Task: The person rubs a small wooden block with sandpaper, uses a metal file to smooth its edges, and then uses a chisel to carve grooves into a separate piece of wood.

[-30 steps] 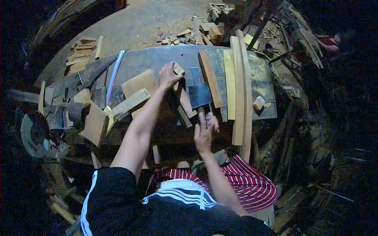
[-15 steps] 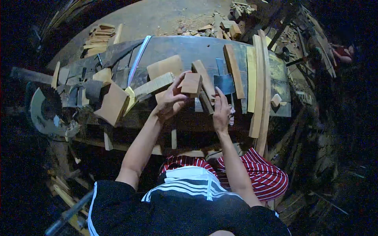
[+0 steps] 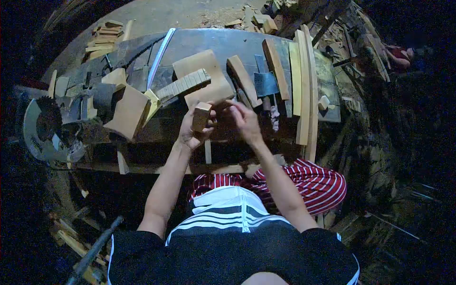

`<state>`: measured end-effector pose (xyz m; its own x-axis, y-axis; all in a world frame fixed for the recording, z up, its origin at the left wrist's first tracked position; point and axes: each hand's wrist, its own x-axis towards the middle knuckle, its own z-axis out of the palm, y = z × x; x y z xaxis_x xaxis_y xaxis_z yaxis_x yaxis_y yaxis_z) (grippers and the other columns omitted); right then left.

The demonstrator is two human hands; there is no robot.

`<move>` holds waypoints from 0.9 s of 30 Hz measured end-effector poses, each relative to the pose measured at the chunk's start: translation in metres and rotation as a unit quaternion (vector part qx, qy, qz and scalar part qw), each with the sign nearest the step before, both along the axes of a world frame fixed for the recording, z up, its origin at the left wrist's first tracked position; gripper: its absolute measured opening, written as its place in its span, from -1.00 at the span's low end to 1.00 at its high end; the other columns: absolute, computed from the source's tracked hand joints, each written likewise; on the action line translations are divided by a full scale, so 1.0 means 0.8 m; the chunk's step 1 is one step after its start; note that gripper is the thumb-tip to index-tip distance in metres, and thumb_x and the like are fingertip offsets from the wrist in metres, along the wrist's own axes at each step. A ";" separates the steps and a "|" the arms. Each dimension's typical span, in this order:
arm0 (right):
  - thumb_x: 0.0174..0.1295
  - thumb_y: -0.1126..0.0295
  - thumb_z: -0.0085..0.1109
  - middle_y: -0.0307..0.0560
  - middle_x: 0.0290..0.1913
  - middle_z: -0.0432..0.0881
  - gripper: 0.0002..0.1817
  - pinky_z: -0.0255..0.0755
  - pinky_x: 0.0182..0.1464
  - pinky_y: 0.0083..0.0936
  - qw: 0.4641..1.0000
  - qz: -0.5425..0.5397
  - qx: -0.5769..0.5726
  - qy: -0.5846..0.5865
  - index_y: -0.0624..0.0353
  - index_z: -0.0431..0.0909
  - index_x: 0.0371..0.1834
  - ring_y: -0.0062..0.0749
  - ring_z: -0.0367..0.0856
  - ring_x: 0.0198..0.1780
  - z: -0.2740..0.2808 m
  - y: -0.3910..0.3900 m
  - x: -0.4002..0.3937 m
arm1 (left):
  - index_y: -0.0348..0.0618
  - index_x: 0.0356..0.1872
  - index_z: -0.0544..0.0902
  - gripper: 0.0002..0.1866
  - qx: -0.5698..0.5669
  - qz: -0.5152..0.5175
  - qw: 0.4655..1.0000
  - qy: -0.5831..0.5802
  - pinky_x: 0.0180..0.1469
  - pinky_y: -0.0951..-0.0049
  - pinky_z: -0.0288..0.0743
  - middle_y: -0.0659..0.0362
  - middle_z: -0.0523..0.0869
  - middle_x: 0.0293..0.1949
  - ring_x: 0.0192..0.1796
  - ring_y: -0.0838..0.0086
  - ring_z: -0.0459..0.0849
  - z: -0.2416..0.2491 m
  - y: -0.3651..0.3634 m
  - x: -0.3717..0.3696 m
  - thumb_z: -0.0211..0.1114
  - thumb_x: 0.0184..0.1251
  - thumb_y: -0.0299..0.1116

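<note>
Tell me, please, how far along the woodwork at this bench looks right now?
Done: cut planks and boards lie across the bench. In hand: the left hand grips a small wood block; the right hand hovers beside it. Left: the hatchet lies unused.

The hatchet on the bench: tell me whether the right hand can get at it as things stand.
Probably yes. The right hand is empty-looking and sits just short of the hatchet, with its handle pointing toward the hand. Only loose wood strips flank it; nothing lies across it.
</note>
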<state>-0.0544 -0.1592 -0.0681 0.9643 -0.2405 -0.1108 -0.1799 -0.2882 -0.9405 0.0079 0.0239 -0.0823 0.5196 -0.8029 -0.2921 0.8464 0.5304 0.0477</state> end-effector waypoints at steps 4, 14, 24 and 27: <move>0.27 0.38 0.05 0.06 -0.14 0.66 -0.73 0.46 -0.04 -0.46 0.968 -0.067 -0.232 -0.067 0.19 0.59 -0.02 -0.27 0.64 -0.11 -0.044 -0.054 0.009 | -0.16 -0.04 0.47 -0.60 -0.026 -0.003 0.999 0.024 -0.73 0.64 0.36 0.14 0.50 -0.43 -0.52 0.49 0.52 0.028 0.014 -0.019 -0.12 0.46 -0.04; 0.01 0.35 0.29 0.04 -0.08 0.43 -0.52 0.38 -0.07 -0.21 0.852 0.022 -0.521 -0.044 0.13 0.48 0.06 -0.05 0.41 -0.12 -0.083 -0.051 -0.001 | -0.26 0.11 0.41 -0.48 -0.130 0.009 0.991 -0.020 -0.29 0.48 0.62 0.07 0.59 -0.26 -0.20 0.40 0.63 0.042 0.017 -0.011 0.04 0.39 0.01; -0.15 0.38 0.37 -0.14 0.24 0.35 -0.21 0.13 0.24 -0.04 0.816 -0.057 -0.575 0.011 -0.23 0.35 0.29 -0.11 0.20 0.30 -0.051 -0.117 0.029 | -0.20 0.30 0.27 -0.29 -0.065 -0.041 0.994 -0.072 0.10 0.30 0.52 0.11 0.58 0.02 -0.05 0.44 0.64 0.043 -0.007 0.011 0.36 0.17 -0.20; 0.02 0.32 0.22 -0.19 0.26 0.34 -0.32 0.10 0.23 0.07 0.764 0.013 -0.645 0.000 -0.38 0.33 0.29 -0.14 0.21 0.30 -0.070 -0.148 0.031 | -0.24 0.29 0.26 -0.14 -0.081 -0.059 0.988 -0.121 0.08 0.33 0.52 0.14 0.56 0.02 -0.09 0.47 0.64 0.048 -0.015 0.012 0.49 0.00 -0.08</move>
<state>-0.0293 -0.2772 -0.1242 0.9705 -0.1311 0.2026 -0.1591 -0.9789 0.1287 0.0178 0.0117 -0.0439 0.4585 -0.8880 -0.0348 0.8771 0.4458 0.1787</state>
